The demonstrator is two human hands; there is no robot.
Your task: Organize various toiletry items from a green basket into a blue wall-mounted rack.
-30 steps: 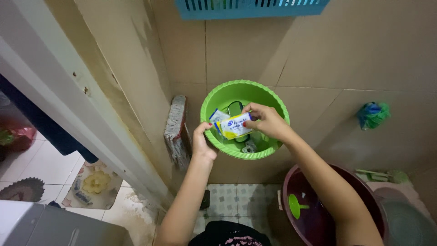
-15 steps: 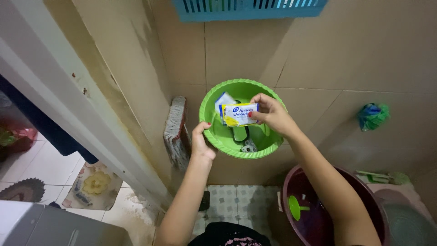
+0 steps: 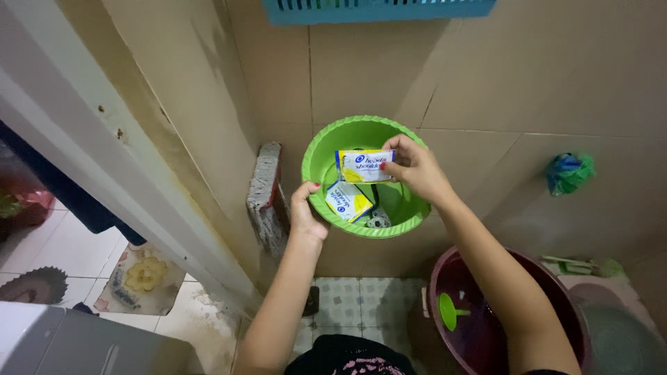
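A bright green round basin (image 3: 321, 149) is held up against the tiled wall. My left hand (image 3: 303, 212) grips its near left rim. My right hand (image 3: 413, 167) pinches a small white, blue and yellow sachet (image 3: 363, 166) above the basin. A second, similar sachet (image 3: 349, 201) lies inside the basin near my left hand, beside a dark green object and a small grey item (image 3: 379, 221).
A blue slotted basket (image 3: 379, 8) hangs on the wall above. A worn block (image 3: 265, 191) leans in the corner at left. Below right sits a maroon tub (image 3: 445, 278) with a green scoop (image 3: 449, 312). A green and blue bag (image 3: 570, 171) hangs on the right wall.
My right hand has lifted one sachet up and slightly away. The second sachet has dropped from the pair into the basin by my left hand.
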